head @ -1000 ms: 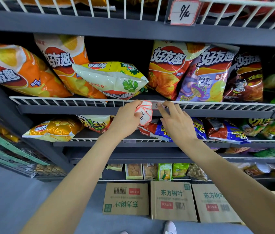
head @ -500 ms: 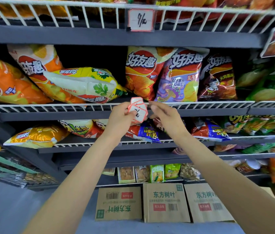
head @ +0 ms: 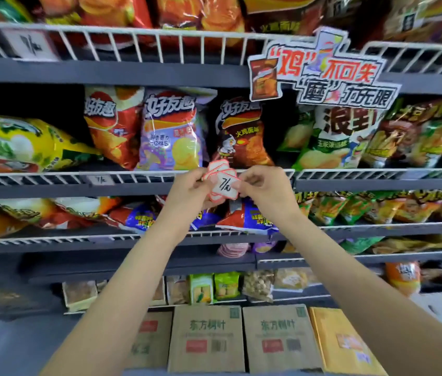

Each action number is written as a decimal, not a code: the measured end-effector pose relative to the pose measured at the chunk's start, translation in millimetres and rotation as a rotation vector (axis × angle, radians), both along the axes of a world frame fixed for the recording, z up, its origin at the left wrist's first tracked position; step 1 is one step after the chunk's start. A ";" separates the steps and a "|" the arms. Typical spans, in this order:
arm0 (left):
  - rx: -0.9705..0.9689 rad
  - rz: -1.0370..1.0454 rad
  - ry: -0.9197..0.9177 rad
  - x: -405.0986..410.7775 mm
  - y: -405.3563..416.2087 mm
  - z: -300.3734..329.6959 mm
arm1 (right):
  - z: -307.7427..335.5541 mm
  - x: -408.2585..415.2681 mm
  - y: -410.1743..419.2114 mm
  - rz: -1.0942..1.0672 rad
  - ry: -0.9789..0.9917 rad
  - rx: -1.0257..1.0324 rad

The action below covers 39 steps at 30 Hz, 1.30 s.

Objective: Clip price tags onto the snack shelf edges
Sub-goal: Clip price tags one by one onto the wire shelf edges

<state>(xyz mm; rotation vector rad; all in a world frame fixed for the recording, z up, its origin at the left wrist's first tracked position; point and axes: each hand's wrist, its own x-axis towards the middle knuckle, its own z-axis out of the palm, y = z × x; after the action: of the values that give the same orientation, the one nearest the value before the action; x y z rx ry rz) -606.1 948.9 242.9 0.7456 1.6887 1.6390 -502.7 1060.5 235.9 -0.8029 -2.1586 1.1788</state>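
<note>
Two hands meet in front of the middle wire shelf edge (head: pixel 133 177), and I see them sharing one small stack of price tags (head: pixel 222 183). Starting at the far left, a yellow snack bag (head: pixel 24 143) lies on its side on that shelf, and just right of it a tag (head: pixel 100 179) is already clipped on the white wire rail. Further right stand an orange chip bag (head: pixel 114 126), a purple chip bag (head: pixel 172 131) and a dark chip bag (head: pixel 241 131), all upright behind the rail. My left hand (head: pixel 190 189) has its fingers curled round the left side of the stack, the tags fanned out above the thumb. The front tag, white with a red border and handwritten marks, faces me. My right hand (head: pixel 264 185) pinches the right edge of that front tag with curled fingers. Up and to the right, a cut-out promo sign (head: pixel 323 74) hangs from the upper shelf rail. Below, cardboard boxes (head: pixel 241 340) sit on the floor.
</note>
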 end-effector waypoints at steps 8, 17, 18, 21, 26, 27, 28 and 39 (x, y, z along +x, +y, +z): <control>-0.033 -0.068 0.111 61.0 54.6 7.1 | 10.0 74.1 59.9 0.008 -0.044 0.110; -0.095 -0.192 0.375 122.9 131.3 8.1 | 9.2 160.0 108.5 -0.239 0.030 0.056; -0.088 -0.199 0.354 132.9 141.1 8.0 | 10.0 171.1 115.8 -0.270 0.050 0.052; -0.093 -0.207 0.414 165.2 175.6 7.5 | 7.7 205.7 145.8 -0.343 0.077 0.073; -0.184 -0.177 0.480 219.2 240.9 -1.8 | -1.8 262.9 219.6 -0.403 0.024 0.131; -0.211 -0.165 0.485 229.6 254.1 -3.6 | -4.3 272.2 236.3 -0.392 0.026 0.124; -0.233 -0.142 0.465 239.1 268.5 -6.9 | -6.7 280.9 253.3 -0.374 0.028 0.115; -0.377 -0.080 0.381 311.6 366.5 -32.4 | -14.2 329.6 362.4 -0.224 -0.027 0.067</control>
<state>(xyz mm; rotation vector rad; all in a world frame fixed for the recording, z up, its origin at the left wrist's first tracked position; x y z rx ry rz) -294.5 1315.4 210.5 0.9598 2.1233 1.1210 -173.1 1422.9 221.7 -1.0063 -2.0550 0.9830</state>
